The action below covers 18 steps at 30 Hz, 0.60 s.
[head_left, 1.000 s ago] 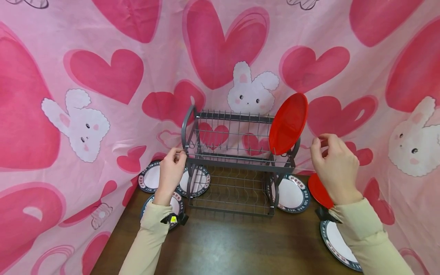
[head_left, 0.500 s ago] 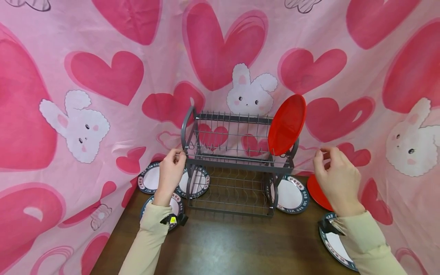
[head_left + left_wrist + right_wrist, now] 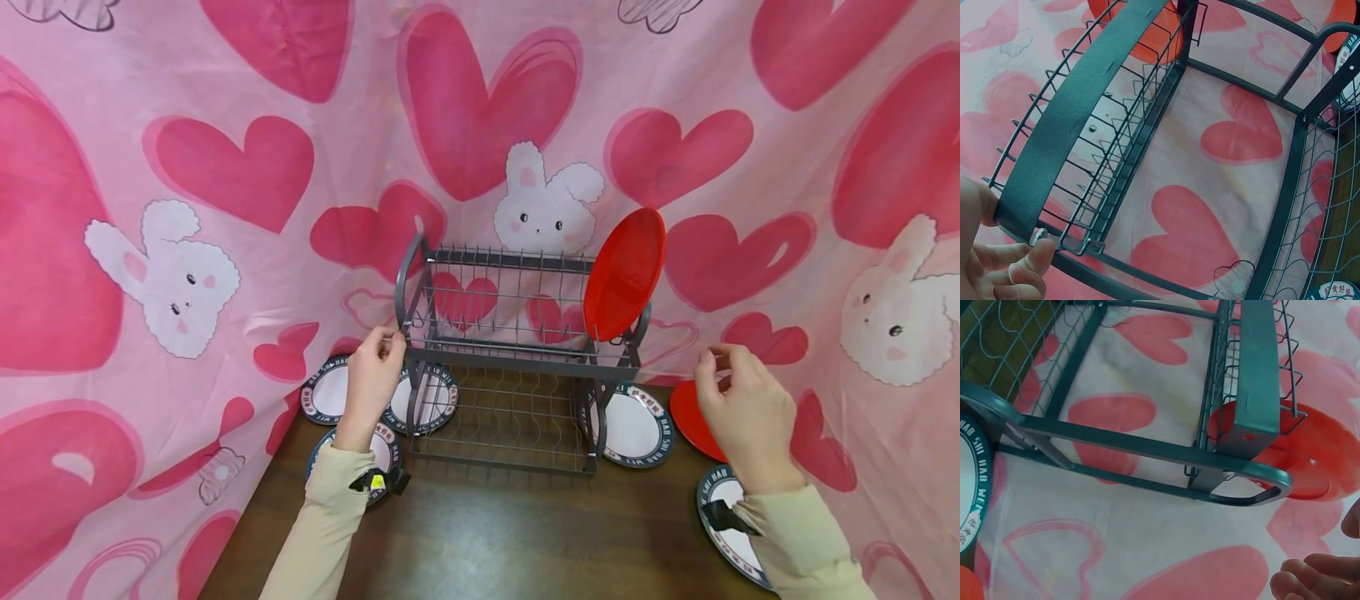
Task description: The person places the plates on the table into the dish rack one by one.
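A two-tier dark metal dish rack (image 3: 495, 358) stands on the table. My left hand (image 3: 377, 362) pinches the front left corner of its upper tier; in the left wrist view the thumb and curled fingers (image 3: 1007, 272) are at that corner. A red plate (image 3: 625, 275) leans on edge in the right end of the upper tier. To the right of the rack, my right hand (image 3: 748, 412) hovers with loosely bent fingers and holds nothing. Partly behind it lies a second red plate (image 3: 692, 421) on the table.
White plates with dark lettered rims lie left of the rack, one plate (image 3: 326, 390) near the cloth. Another such plate (image 3: 633, 425) lies at the rack's right foot, and one more plate (image 3: 720, 525) is under the right sleeve. Pink heart-print cloth (image 3: 300, 67) surrounds the wooden table (image 3: 480, 533).
My right hand has moved down and slightly right, away from the red plate in the rack. My left hand stays at the rack's corner. The head view has shifted slightly.
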Each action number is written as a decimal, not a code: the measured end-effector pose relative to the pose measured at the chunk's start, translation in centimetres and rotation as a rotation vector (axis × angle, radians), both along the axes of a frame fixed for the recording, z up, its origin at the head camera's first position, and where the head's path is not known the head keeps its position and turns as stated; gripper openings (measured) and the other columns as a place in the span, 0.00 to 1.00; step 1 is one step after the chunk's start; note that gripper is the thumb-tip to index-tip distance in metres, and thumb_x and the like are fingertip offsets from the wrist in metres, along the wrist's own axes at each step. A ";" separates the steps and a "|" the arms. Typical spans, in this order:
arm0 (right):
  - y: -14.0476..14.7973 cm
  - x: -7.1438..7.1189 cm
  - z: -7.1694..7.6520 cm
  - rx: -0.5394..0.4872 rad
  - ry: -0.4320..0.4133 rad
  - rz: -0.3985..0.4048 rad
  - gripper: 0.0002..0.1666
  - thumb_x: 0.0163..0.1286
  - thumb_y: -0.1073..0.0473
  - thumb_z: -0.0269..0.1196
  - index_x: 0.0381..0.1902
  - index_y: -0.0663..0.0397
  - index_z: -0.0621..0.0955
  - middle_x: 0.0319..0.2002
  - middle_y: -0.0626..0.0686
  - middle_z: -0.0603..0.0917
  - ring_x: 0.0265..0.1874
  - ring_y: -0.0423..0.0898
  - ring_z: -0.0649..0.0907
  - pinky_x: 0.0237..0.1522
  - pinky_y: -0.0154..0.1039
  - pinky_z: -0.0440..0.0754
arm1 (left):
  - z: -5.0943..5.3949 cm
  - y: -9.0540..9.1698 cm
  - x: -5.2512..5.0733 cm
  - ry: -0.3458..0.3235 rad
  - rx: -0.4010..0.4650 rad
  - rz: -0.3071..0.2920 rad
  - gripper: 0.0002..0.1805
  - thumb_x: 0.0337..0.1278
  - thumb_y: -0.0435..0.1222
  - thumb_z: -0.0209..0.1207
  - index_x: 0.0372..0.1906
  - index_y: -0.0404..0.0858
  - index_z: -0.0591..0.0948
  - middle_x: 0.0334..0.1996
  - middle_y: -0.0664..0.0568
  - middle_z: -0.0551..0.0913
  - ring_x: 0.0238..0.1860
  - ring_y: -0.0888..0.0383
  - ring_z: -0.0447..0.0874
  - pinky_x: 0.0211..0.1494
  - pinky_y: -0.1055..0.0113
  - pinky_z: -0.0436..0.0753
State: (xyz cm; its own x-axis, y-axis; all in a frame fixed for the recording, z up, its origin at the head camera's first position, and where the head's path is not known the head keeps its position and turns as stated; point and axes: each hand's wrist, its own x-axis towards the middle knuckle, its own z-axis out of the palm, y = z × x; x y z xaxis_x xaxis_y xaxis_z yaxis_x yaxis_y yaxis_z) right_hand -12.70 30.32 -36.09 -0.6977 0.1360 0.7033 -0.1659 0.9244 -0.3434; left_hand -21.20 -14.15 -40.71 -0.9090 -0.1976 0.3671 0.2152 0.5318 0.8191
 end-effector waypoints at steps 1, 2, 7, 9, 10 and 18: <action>0.1 0.1 -0.2 -0.001 -0.004 -0.003 0.18 0.72 0.56 0.60 0.50 0.67 0.81 0.37 0.67 0.86 0.30 0.64 0.83 0.31 0.66 0.81 | 0.0 0.0 0.0 -0.001 0.001 0.000 0.15 0.75 0.41 0.53 0.49 0.36 0.84 0.28 0.46 0.81 0.25 0.50 0.75 0.29 0.60 0.72; 0.3 0.2 -0.4 -0.003 -0.011 -0.007 0.18 0.71 0.56 0.60 0.50 0.67 0.81 0.37 0.67 0.86 0.30 0.64 0.83 0.31 0.67 0.82 | 0.0 0.0 0.0 -0.001 0.002 -0.001 0.15 0.75 0.41 0.53 0.49 0.36 0.84 0.28 0.46 0.81 0.26 0.50 0.75 0.29 0.60 0.73; 0.9 0.7 -1.2 -0.011 -0.034 -0.036 0.17 0.71 0.56 0.60 0.49 0.65 0.81 0.36 0.67 0.86 0.31 0.65 0.83 0.30 0.68 0.81 | 0.0 0.0 -0.1 -0.001 0.008 -0.001 0.15 0.75 0.41 0.53 0.48 0.36 0.84 0.28 0.46 0.82 0.26 0.50 0.76 0.30 0.59 0.73; 1.1 0.8 -1.5 -0.012 -0.035 -0.043 0.17 0.71 0.56 0.60 0.48 0.65 0.81 0.36 0.66 0.86 0.31 0.64 0.83 0.29 0.67 0.80 | 0.0 0.0 -0.1 -0.001 0.005 0.002 0.15 0.75 0.41 0.53 0.48 0.36 0.84 0.28 0.46 0.82 0.26 0.50 0.76 0.30 0.59 0.73; 1.2 0.9 -1.6 -0.012 -0.037 -0.045 0.17 0.71 0.56 0.60 0.48 0.65 0.81 0.36 0.66 0.86 0.31 0.64 0.83 0.28 0.67 0.80 | 0.0 0.0 -0.1 0.000 0.005 0.003 0.15 0.75 0.41 0.53 0.48 0.36 0.84 0.28 0.46 0.82 0.26 0.50 0.76 0.30 0.59 0.73; 2.0 1.7 -2.7 -0.025 -0.093 -0.070 0.15 0.70 0.57 0.61 0.47 0.64 0.79 0.36 0.66 0.86 0.30 0.64 0.83 0.25 0.64 0.80 | -0.1 0.1 -0.2 0.002 0.011 0.004 0.15 0.75 0.41 0.53 0.48 0.36 0.85 0.27 0.46 0.82 0.25 0.50 0.76 0.29 0.59 0.73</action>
State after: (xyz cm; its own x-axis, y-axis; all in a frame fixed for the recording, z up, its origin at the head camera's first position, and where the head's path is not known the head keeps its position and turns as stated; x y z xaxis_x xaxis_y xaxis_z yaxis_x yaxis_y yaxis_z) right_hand -10.99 32.32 -38.83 -0.7479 0.2032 0.6320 -0.0678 0.9236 -0.3772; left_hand -21.35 -14.08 -40.79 -0.9075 -0.2048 0.3667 0.2149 0.5236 0.8244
